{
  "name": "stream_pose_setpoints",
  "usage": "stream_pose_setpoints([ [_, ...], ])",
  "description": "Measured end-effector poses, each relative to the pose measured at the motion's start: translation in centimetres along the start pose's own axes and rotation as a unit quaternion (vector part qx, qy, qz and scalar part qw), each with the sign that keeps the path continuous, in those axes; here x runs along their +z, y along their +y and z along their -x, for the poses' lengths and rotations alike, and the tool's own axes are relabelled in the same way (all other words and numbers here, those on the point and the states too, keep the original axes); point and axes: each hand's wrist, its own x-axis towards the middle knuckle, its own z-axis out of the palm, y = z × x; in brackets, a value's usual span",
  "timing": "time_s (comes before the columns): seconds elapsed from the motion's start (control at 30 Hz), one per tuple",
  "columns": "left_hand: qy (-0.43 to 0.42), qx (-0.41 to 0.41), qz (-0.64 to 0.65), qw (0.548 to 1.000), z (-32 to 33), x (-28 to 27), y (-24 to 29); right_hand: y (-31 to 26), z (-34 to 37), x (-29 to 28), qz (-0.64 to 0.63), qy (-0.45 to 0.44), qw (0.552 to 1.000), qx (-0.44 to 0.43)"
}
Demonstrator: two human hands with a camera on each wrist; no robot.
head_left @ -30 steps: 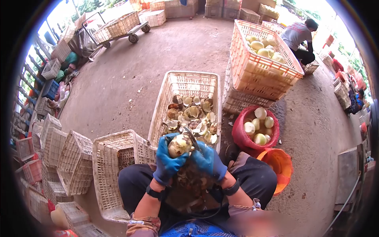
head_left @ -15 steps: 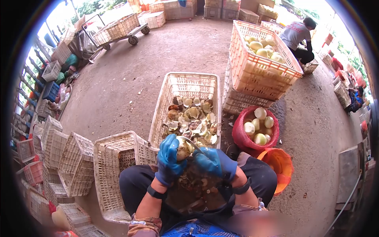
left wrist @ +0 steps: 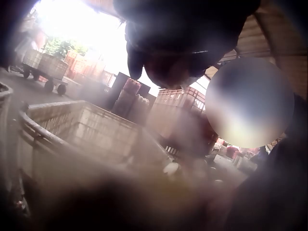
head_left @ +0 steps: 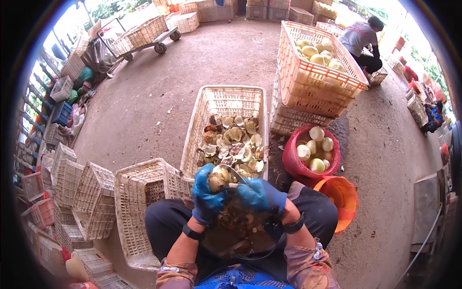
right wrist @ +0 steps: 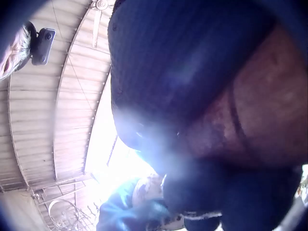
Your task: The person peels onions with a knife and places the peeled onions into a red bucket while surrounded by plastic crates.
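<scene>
In the head view a blue-gloved left hand grips a round pale vegetable with brown patches. The gloved right hand, just to its right, holds a curved metal blade against the vegetable's upper right side; its handle is hidden in the fist. Beyond both hands stands a crate of peels and cut pieces. The left wrist view shows the dark underside of the left hand, and the right wrist view shows the right glove close up.
At the right are a red-lined bucket of peeled vegetables, an orange bucket and stacked crates of pale vegetables. An empty crate stands at the left, a cart farther off. Another person sits at the back right.
Over the last second the right hand has moved slightly right, away from the left hand. The blade now lies across the vegetable's upper right, and the vegetable has been turned in the left hand.
</scene>
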Motion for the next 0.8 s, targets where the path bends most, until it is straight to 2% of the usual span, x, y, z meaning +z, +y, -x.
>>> stream_pose_setpoints([
  [0.07, 0.036, -0.089, 0.081, 0.992, -0.1, 0.6, 0.3, 1.0, -0.5, 1.5, 0.005, 0.044, 0.999, -0.021],
  [0.13, 0.054, -0.142, 0.131, 0.980, 0.1, 0.9, -0.4, 1.9, -0.9, 3.0, 0.029, 0.083, 0.996, -0.021],
  [0.23, 0.077, -0.200, 0.187, 0.959, 0.1, 1.2, -0.9, 2.6, -1.5, 4.1, 0.192, 0.171, 0.966, -0.037],
  [0.3, 0.100, -0.251, 0.216, 0.938, 0.4, 1.6, -1.8, 2.5, -1.2, 4.5, 0.166, 0.168, 0.971, -0.024],
  [0.37, 0.116, -0.256, 0.207, 0.937, 0.6, 1.8, -2.4, 2.6, -0.8, 4.9, 0.169, 0.181, 0.968, -0.035],
  [0.47, 0.155, -0.267, 0.231, 0.922, 0.1, 1.5, -3.4, 0.4, 0.6, 4.5, 0.242, 0.143, 0.959, 0.034],
  [0.53, 0.180, -0.268, 0.262, 0.909, -0.4, 1.1, -3.8, -0.1, 0.9, 4.4, 0.213, 0.153, 0.965, 0.014],
  [0.63, 0.153, -0.281, 0.352, 0.880, -1.2, 0.4, -2.9, -0.2, 0.3, 4.0, 0.176, 0.175, 0.968, -0.022],
  [0.77, 0.102, -0.251, 0.271, 0.924, -1.1, 0.2, -2.2, -0.2, -0.1, 4.5, 0.160, 0.167, 0.970, -0.070],
  [0.8, 0.112, -0.258, 0.282, 0.917, -1.1, 0.4, -1.7, -0.4, -0.1, 4.7, 0.178, 0.170, 0.968, -0.053],
])
